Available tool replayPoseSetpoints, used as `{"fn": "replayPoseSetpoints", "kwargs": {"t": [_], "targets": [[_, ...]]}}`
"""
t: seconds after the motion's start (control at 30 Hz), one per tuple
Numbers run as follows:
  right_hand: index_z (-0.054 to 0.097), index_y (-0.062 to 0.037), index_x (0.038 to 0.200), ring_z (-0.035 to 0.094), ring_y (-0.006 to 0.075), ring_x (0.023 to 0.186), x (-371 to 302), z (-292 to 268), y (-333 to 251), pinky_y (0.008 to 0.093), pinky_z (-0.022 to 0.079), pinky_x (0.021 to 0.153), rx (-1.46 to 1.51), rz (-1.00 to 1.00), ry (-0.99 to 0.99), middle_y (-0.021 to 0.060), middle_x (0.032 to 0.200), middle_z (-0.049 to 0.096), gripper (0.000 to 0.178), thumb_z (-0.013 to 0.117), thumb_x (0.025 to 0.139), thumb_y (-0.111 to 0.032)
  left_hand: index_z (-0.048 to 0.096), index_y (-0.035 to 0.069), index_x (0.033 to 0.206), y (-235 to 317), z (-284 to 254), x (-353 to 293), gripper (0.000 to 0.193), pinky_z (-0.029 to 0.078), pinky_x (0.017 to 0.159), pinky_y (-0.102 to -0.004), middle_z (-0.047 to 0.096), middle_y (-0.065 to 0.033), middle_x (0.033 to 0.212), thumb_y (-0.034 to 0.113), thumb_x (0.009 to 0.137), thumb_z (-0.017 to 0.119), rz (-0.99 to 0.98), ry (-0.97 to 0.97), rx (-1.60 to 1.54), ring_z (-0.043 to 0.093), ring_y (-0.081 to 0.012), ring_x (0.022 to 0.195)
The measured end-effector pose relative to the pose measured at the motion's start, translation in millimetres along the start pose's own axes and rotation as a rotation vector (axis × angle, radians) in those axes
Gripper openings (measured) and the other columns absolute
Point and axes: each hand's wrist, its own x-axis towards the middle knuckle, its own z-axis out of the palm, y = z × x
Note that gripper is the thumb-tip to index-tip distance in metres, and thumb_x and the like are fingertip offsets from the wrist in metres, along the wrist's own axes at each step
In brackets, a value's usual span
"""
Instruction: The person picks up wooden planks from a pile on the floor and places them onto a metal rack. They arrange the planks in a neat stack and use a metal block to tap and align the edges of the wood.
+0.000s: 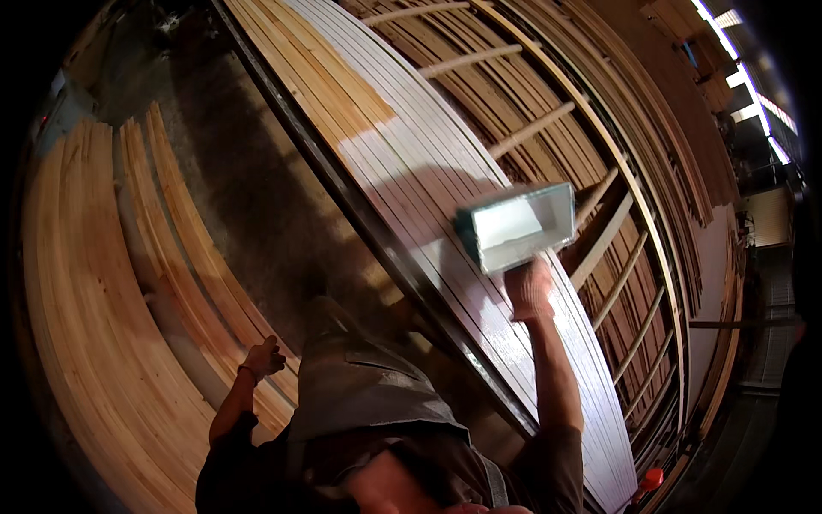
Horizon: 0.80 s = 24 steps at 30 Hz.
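My right hand (530, 289) is raised over a row of narrow boards (411, 167) and closed round the near side of a rectangular container (526, 229). The container is tilted, so its white-coated inside faces me; the outer side looks dark green and is slightly blurred. White, wet-looking coating covers most of the boards, while bare yellow wood (317, 73) shows toward the far left end. At my left side, my left hand (266, 359) hangs with its fingers curled in and nothing visible in them. Below it lie loose plain boards (193, 257).
A dark metal rail (377, 236) edges the coated boards on my side. Beyond them stands a stack of brown boards (479, 94) crossed by wooden sticks (531, 130). More pale planks (81, 283) lie at far left. A red-orange object (653, 478) sits at lower right.
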Motion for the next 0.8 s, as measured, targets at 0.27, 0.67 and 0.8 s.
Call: {"fn": "replayPoseSetpoints", "kwargs": {"t": [0.27,0.67,0.8], "targets": [[0.076,-0.0049,0.110,0.074,0.0331,0.100,137.8,-171.2,-38.9,0.0398,0.058,0.084,1.034,0.090,0.495,0.0156,0.108,0.077,0.022,0.062,0.097,-0.016,0.063,-0.002,0.134,296.4,30.2,11.6,0.050,0.048,0.106,-0.0386,0.070,-0.0209,0.129,0.038,0.105,0.057,0.551,-0.110,0.087,0.065,-0.0326,0.125],[0.076,-0.0138,0.112,0.075,0.0231,0.090,-102.9,-8.4,-14.6,0.0420,0.055,0.071,0.236,0.049,-0.062,0.0047,0.103,0.078,0.028,0.060,0.090,-0.019,0.055,0.003,0.145,592.0,159.4,46.2,0.055,0.046,0.107,-0.0475,0.068,-0.0160,0.120,0.029,0.097,0.065,1.707,0.306,1.358,0.062,-0.0342,0.116],[0.070,-0.0156,0.133,0.059,0.0242,0.133,-97.5,-10.4,-18.6,0.0408,0.045,0.110,0.327,-0.028,-0.142,0.0058,0.138,0.069,0.041,0.052,0.100,-0.030,0.054,0.004,0.146,599.0,159.1,82.5,0.058,0.042,0.109,-0.0462,0.066,-0.0113,0.118,0.029,0.095,0.062,1.726,0.307,1.475,0.056,-0.0303,0.121]]}}
